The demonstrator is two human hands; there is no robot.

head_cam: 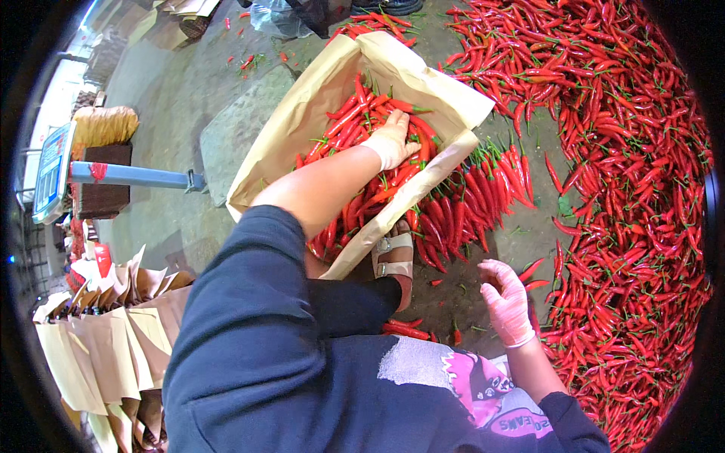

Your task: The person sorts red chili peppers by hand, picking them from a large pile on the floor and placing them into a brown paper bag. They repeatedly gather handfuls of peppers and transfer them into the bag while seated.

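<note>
My left hand (393,141), in a thin pale glove, lies palm down on red chili peppers (345,122) inside a large open brown paper bag (277,136). Its thumb is apart from the fingers, and no pepper shows in its grasp. My right hand (504,300), also gloved, hovers lower right, loosely curled with thumb and fingers apart and nothing seen in it. Beside the bag's right side, a row of chili peppers (453,215) lies on the floor with green stems facing up and away. A big heap of loose chili peppers (634,226) spreads along the right.
A sandaled foot (396,255) is against the bag's near right side. At left stands a scale with a display (54,172) on a blue-grey post (136,174) and a metal platform (243,130). Upright paper bags (107,351) crowd the lower left. A dark shoe (388,5) shows at the top.
</note>
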